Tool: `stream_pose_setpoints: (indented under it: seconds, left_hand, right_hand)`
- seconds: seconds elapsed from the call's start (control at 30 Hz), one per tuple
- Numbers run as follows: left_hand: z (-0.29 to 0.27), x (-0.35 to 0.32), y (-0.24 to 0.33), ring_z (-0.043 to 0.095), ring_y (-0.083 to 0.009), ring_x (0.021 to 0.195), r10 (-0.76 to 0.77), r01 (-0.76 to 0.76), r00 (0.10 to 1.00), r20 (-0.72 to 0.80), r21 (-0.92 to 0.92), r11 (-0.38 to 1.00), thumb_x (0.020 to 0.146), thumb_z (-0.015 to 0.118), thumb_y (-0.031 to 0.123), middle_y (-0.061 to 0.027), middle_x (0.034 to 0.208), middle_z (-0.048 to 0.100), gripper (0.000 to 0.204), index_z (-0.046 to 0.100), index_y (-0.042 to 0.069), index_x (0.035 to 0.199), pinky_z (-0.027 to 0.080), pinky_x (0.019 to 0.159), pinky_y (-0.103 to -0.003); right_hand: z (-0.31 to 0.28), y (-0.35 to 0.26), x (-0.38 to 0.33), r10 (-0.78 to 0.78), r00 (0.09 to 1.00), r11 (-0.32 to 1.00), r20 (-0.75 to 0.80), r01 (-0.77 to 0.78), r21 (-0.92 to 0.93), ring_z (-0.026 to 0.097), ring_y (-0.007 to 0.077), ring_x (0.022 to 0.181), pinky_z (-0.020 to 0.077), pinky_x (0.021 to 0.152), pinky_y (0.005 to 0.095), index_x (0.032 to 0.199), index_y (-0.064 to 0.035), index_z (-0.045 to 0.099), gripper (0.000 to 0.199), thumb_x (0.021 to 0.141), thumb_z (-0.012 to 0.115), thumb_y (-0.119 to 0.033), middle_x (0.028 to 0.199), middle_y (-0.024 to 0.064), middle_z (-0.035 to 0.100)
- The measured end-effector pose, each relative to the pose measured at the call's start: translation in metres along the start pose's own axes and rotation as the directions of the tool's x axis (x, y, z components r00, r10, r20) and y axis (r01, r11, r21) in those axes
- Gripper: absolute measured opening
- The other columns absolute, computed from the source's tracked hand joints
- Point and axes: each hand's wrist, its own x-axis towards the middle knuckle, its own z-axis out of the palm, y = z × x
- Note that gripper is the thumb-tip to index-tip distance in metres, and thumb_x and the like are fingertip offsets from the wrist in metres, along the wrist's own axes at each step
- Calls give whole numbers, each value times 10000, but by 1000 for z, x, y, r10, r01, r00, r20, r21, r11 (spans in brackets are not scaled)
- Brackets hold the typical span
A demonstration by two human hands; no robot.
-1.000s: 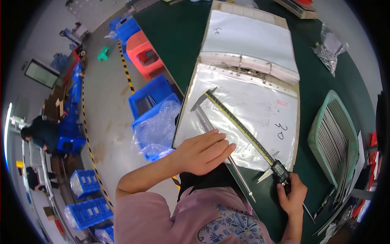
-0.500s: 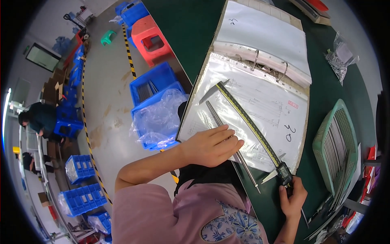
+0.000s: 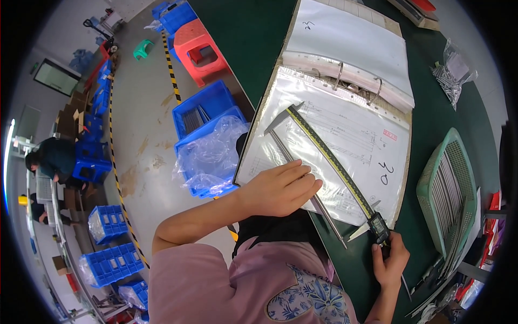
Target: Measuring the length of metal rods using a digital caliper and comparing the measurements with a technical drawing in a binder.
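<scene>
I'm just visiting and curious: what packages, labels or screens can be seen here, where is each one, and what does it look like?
Caliper display: small dark box with a grey screen, just above the right hand.
Red label: small rectangle on the drawing sheet in the open binder.
Clear bag: far right on the green table, holding small metal parts.
Clear plastic liner: crumpled in a blue crate on the floor.

Dark green table – on it an open ring binder, a green basket, a bag of screws
</scene>
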Motion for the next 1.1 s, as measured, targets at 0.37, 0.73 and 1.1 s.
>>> stream_pose_setpoints:
  seconds: [0.37,0.73,1.1]
  left_hand:
    - [0,3,-4,602,-206,882,6,-2,996,93,-40,999,698,638,81,-63,915,592,181,628,44,875,515,826,-341]
    - [1,-1,-3,607,-215,909,11,-5,995,100,-57,998,693,647,75,-68,941,600,174,624,48,863,510,848,-356]
    - [-1,-1,-8,589,-220,924,4,2,997,82,-74,997,707,622,73,-80,961,586,209,621,21,909,503,855,-373]
  right_hand:
    - [-1,3,-2,-19,1000,999,-1,19,-30,488,267,462,364,444,357,907,-15,535,259,734,648,-171,588,109,491]
    - [-2,2,-5,-33,999,999,17,34,-37,510,298,492,381,458,370,940,-7,541,279,743,650,-171,632,131,519]
    - [-1,4,-2,-17,999,1000,44,17,2,533,309,523,406,481,363,950,3,541,297,732,665,-156,678,149,536]
